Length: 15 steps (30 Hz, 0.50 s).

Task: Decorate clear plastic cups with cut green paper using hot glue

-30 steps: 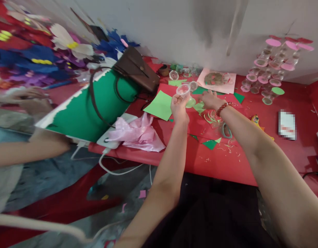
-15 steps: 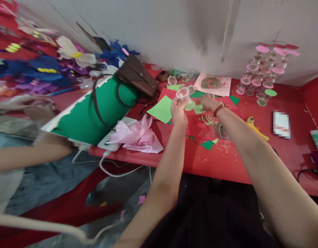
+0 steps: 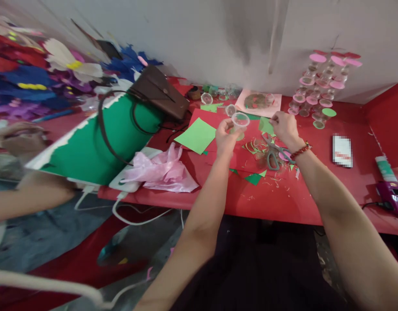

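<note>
Between its fingers and thumb my left hand holds a clear plastic cup with its rim up, over the red paper. My right hand is closed, its fingertips pinching a small light green paper piece. Grey scissors lie just below the right hand among thin paper scraps. A light green paper square rests left of my left hand. Another clear cup stands behind the held one.
Left are a brown bag, a green board, a pink plastic bag and another person's arm. A hanging ornament of cups and pink discs is at the back right. A glue stick lies at the right.
My right hand has moved right and lifted a green paper piece, uncovering the scissors. The yellow object once beside my right forearm is hidden now. The view has shifted slightly right.
</note>
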Motion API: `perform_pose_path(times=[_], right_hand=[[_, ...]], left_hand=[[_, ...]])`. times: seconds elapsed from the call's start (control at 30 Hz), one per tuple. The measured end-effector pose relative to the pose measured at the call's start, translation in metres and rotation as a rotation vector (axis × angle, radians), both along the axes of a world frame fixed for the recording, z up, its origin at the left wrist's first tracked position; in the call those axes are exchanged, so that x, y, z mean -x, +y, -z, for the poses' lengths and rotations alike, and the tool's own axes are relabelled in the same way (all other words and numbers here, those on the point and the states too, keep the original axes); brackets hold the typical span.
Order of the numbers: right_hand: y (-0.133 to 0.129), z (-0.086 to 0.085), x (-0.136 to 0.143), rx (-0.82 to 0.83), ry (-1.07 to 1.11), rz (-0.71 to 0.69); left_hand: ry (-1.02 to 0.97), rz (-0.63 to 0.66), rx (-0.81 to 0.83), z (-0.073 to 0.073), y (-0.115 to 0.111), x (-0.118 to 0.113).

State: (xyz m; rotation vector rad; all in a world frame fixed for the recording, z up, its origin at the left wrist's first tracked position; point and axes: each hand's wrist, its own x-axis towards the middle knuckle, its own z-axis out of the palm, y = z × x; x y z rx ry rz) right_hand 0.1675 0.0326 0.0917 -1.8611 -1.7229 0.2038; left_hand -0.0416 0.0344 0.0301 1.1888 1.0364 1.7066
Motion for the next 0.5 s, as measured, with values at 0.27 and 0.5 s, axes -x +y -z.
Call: perform_pose_path(times=[0.27,0.5], right_hand=[[-0.099,0.031,-0.004,-0.337,0.337,0.157],[-0.109,0.033,0.011,-0.355,0.333,0.011]], left_hand=[[0.394,0.026,-0.126,-0.011,-0.035,-0.019],[0.557,-0.016,-0.137,-0.003,-0.040,-0.029]])
